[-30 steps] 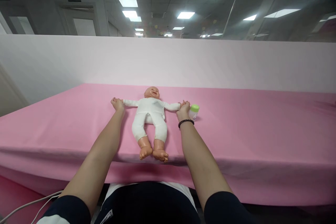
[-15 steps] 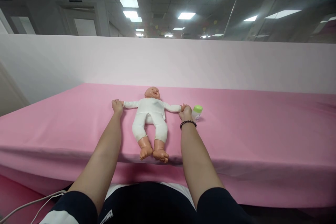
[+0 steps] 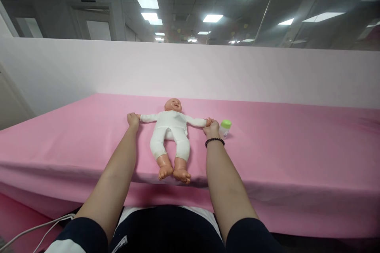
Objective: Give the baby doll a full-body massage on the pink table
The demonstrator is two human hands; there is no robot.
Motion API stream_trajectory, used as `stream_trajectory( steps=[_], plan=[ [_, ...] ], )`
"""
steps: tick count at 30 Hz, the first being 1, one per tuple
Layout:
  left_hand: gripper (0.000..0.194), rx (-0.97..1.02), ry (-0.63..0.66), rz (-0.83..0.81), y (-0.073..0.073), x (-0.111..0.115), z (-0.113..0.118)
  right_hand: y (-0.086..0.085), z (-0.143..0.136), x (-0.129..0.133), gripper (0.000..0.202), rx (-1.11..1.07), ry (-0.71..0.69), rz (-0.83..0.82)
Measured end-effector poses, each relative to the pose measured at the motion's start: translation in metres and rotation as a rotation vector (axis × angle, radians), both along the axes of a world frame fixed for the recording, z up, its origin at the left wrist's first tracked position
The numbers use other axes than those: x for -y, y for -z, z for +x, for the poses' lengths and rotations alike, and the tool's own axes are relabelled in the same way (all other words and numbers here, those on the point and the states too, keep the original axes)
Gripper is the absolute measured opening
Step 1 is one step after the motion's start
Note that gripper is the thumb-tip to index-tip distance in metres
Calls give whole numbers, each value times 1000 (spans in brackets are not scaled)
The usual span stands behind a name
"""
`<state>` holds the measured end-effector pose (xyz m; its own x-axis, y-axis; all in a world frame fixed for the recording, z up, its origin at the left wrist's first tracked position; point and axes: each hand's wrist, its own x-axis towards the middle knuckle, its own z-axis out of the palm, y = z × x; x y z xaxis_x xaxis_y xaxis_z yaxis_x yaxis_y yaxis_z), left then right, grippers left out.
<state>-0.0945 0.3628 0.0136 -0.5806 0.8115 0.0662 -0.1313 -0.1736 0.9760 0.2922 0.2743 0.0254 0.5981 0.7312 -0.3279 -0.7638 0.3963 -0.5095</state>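
A baby doll [image 3: 170, 126] in a white suit lies on its back on the pink cloth [image 3: 282, 146], head toward the wall, arms stretched out sideways and bare feet near the front edge. My left hand [image 3: 133, 119] is closed around the doll's hand on the left side; the fingers hide most of it. On the other side, my right hand [image 3: 211, 128] grips the doll's other hand, whose small fingers show above mine. A dark coiled band circles my right wrist. Just right of that hand stands a clear bottle with a green cap [image 3: 226, 125].
Behind the cloth-covered surface rises a low white wall [image 3: 208, 71], with glass [image 3: 192, 8] above it reflecting ceiling lights. Pale cables [image 3: 44, 226] run at the lower left, beside my sleeve.
The view has shifted very slightly. My right hand is a little further right, with the doll's hand still in its grip. The doll's pose looks the same.
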Motion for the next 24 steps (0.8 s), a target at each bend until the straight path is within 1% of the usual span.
stream_trajectory(
  steps=[4,10,16,24],
  plan=[
    [37,-6,-1,-56,-3,5,2,-3,-3,2,21,5,5,16],
    [38,-16,-18,-101,-8,9,5,-4,-8,1,21,37,0,-7],
    [36,-22,-4,-100,-9,11,5,-5,-8,1,21,76,16,-12],
    [37,-11,13,-80,-8,9,5,-1,-9,0,18,142,-17,-30]
  ],
)
